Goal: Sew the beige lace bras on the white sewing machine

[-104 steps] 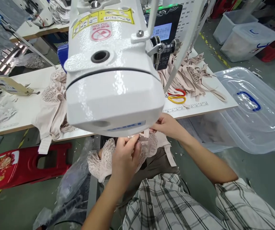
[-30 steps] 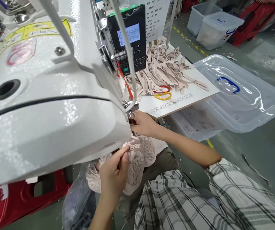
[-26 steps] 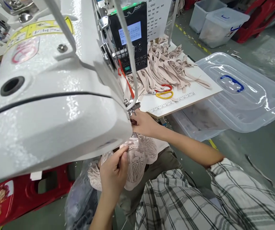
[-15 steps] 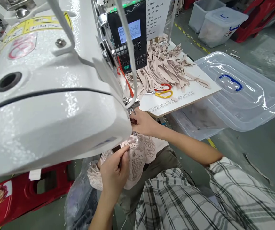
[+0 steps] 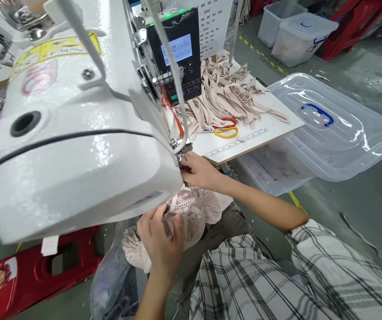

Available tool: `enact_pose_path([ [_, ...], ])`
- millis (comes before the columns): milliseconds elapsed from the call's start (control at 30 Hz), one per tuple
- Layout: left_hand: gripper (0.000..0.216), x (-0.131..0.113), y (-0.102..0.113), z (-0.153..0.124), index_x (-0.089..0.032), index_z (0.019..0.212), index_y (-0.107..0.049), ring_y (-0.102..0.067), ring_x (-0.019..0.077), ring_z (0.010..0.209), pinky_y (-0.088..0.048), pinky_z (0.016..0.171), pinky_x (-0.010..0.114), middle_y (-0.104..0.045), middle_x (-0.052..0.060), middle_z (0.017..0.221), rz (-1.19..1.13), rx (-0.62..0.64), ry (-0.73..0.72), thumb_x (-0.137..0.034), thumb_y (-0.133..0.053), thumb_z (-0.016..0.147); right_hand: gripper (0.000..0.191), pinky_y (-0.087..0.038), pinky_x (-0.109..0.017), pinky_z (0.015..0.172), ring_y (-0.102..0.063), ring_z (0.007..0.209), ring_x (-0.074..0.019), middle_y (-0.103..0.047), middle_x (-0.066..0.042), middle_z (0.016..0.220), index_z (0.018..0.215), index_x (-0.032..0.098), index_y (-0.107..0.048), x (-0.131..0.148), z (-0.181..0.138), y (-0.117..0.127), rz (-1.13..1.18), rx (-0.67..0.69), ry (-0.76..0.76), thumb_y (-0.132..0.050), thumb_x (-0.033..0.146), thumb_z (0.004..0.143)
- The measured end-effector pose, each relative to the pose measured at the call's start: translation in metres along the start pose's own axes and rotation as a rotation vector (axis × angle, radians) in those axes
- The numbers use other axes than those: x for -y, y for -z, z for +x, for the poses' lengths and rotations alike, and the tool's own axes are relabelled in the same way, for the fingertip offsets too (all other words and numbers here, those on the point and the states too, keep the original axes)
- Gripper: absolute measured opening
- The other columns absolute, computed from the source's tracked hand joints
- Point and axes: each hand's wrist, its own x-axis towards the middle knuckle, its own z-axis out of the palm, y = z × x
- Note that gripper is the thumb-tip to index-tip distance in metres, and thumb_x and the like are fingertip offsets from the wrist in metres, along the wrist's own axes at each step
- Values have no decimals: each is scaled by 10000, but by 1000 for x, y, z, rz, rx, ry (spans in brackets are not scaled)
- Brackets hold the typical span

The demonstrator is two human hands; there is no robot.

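A big white sewing machine (image 5: 77, 133) fills the left of the view and hides its needle area. My left hand (image 5: 159, 235) is closed on a beige lace garment (image 5: 197, 211) that hangs over my lap. My right hand (image 5: 199, 171) reaches under the machine head by the presser foot (image 5: 180, 149), fingers pinched on the garment's upper edge; the fingertips are partly hidden.
A black control panel (image 5: 177, 53) sits behind the machine. A heap of beige straps (image 5: 231, 93), red and yellow scissors (image 5: 224, 128) and a printed ruler lie on the white table (image 5: 271, 129). Clear lidded bins (image 5: 331, 129) stand right, a red stool (image 5: 27, 266) left.
My left hand has shifted slightly up and closed tighter on the lace under the machine head. The right hand stays at the presser foot. The view has moved a little.
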Motion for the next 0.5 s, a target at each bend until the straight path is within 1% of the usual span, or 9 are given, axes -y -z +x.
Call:
enact_pose_path([
  [33, 275, -7, -1, -1, -164, 1151, -618, -632, 260, 972, -456, 881, 391, -677, 139, 1023, 24, -38, -37, -304, -602, 916, 58, -468, -284, 775, -554, 874, -160, -610, -72, 1080, 874, 169, -614, 0, -1, 0, 0, -2, -13, -578, 150, 833],
  [67, 277, -14, -2, -1, -166, 1156, -617, -617, 267, 1006, -432, 913, 404, -664, 151, 1067, 42, -48, -70, -292, -615, 910, 63, -472, -283, 762, -555, 848, -156, -612, -69, 1074, 875, 172, -615, 1, -1, 0, 1, -5, -27, -572, 154, 834],
  [133, 330, -30, -3, 0, -151, 1212, -606, -599, 276, 1049, -401, 946, 410, -647, 171, 1140, 73, 10, -99, -296, -612, 916, 57, -483, -286, 744, -562, 816, -155, -616, -66, 1049, 866, 175, -614, 2, -2, 0, 7, -16, -49, -571, 164, 830],
  [233, 452, -45, -3, 3, -93, 1303, -573, -578, 307, 1098, -384, 965, 419, -633, 203, 1205, 145, 105, -85, -336, -603, 923, 42, -501, -303, 737, -582, 813, -167, -624, -68, 1045, 847, 181, -612, 4, -2, -1, 31, -23, -73, -581, 191, 820],
  [333, 439, -47, -2, 4, -102, 1296, -595, -562, 316, 1086, -376, 956, 426, -638, 193, 1225, 191, 119, -76, -316, -621, 914, 45, -518, -337, 779, -594, 837, -182, -630, -68, 1041, 818, 190, -614, 7, 0, -2, 44, -13, -117, -574, 210, 818],
  [500, 428, -42, 0, 4, -111, 1288, -611, -550, 323, 1072, -371, 947, 437, -637, 194, 1235, 204, 140, -89, -296, -640, 903, 78, -520, -394, 844, -590, 899, -222, -629, -63, 952, 840, 193, -629, 17, 5, 1, -7, 5, -164, -561, 174, 808],
])
